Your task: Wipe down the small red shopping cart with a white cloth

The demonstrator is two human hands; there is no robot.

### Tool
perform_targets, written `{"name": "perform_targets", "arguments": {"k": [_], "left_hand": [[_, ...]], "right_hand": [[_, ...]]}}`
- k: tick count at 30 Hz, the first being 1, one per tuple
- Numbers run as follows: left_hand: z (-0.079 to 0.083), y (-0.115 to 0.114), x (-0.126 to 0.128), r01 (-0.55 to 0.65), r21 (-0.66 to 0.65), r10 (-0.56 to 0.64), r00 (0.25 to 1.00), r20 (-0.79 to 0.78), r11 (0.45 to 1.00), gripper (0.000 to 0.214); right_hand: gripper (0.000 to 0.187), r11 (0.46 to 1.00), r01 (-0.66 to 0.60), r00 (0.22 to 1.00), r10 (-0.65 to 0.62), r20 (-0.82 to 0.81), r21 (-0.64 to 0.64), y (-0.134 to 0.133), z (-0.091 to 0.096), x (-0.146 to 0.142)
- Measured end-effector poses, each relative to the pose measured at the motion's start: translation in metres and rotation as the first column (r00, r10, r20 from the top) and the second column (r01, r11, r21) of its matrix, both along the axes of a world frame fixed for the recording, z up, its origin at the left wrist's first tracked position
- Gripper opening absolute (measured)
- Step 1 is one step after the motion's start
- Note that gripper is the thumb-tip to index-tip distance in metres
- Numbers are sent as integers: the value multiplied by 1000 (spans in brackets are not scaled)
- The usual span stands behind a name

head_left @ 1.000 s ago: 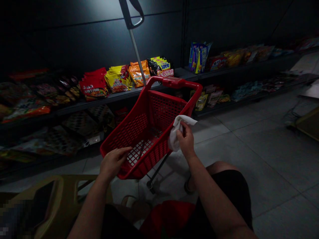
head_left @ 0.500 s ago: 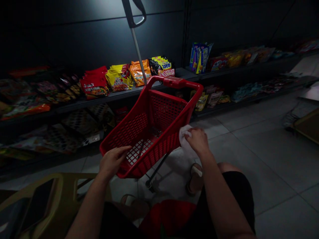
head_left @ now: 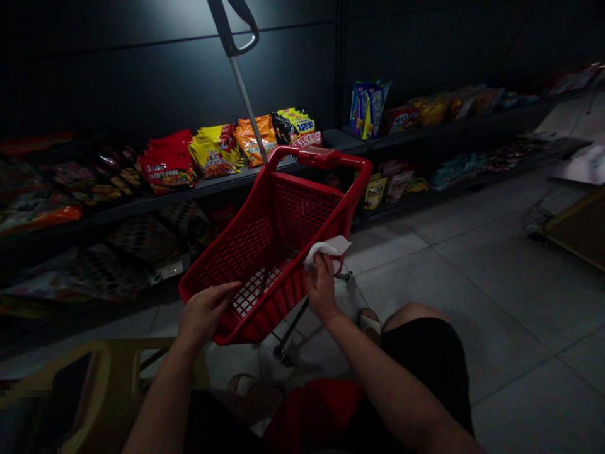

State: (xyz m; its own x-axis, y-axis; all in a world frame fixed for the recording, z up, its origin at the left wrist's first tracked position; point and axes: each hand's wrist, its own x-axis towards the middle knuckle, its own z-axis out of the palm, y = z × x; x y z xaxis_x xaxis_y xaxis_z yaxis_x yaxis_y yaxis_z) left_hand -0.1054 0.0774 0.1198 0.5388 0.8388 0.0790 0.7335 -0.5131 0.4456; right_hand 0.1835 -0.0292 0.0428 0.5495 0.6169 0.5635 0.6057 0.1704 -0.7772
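A red plastic shopping cart with a lattice basket stands tilted in front of me. My left hand grips its near left rim, with the fingers reaching in over the edge. In my right hand is a crumpled white wipe, pinched between the fingers. The wipe lies against the upper rim on the cart's right side, and one loose corner sticks out to the right. Parts of the rim are hidden under both hands.
Behind the cart runs a dark shelf with snack packets, among them red bags and yellow bags. A grey pole handle rises behind it. A yellowish stool stands at lower left, over grey floor tiles.
My right hand has moved left with the wipe, from beside the cart onto its right rim. My left hand stays on the near rim. The view has shifted slightly.
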Motion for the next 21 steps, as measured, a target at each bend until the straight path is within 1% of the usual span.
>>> {"name": "perform_targets", "arguments": {"k": [1,3,5,7,8,9,10,11,12,13,15,16,17,18,19,20,21], "left_hand": [[-1,1,-2,-2,-6,2,1000,8,1000,41],[-1,2,-6,-7,-16,7,1000,6,1000,42],[1,2,-8,-9,-19,9,1000,-6,1000,42],[3,-1,-7,-10,-20,10,1000,-20,1000,41],[4,-2,-6,-11,-21,10,1000,-27,1000,41],[6,-4,-4,-11,-21,11,999,-33,1000,41],[7,-5,-3,-13,-21,12,999,-40,1000,40],[8,-7,-1,-18,-18,17,999,-47,1000,39],[9,-8,0,-25,-15,25,998,-53,1000,38],[9,-9,1,-33,-11,33,998,-57,999,38],[10,-8,1,-50,-1,50,997,-57,999,37],[10,-7,0,-56,2,56,997,-55,998,36],[10,-6,-2,-58,3,58,997,-52,998,36],[10,-5,-3,-57,4,57,997,-49,998,36],[10,-4,-4,-54,4,54,997,-47,999,37],[10,-3,-6,-51,5,52,998,-45,999,37],[10,-3,-7,-49,6,49,998,-44,999,37]], "right_hand": [[52,999,-41,999,41,22,-4,-2,-1,-2],[47,997,-80,996,79,42,5,-1,1,11],[45,999,-28,1000,28,0,44,8,9,40],[46,995,61,995,-54,-88,77,20,19,68],[46,991,101,987,-89,-134,83,25,23,75],[45,988,131,979,-116,-171,84,28,27,76],[44,986,150,971,-131,-199,80,29,29,69],[42,985,156,966,-136,-221,76,26,30,55],[40,987,145,965,-124,-231,75,21,29,36],[39,991,109,970,-88,-227,78,14,25,13],[35,995,-80,984,88,-155,57,-1,15,-31],[34,983,-181,977,183,-112,27,-8,9,-47],[33,967,-256,964,255,-80,-9,-12,3,-57],[31,953,-299,953,297,-63,-43,-13,-2,-58],[29,950,-304,952,300,-64,-68,-11,-6,-53],[26,960,-269,961,262,-83,-80,-7,-10,-41],[24,977,-200,974,189,-122,-81,-1,-12,-24]]}}
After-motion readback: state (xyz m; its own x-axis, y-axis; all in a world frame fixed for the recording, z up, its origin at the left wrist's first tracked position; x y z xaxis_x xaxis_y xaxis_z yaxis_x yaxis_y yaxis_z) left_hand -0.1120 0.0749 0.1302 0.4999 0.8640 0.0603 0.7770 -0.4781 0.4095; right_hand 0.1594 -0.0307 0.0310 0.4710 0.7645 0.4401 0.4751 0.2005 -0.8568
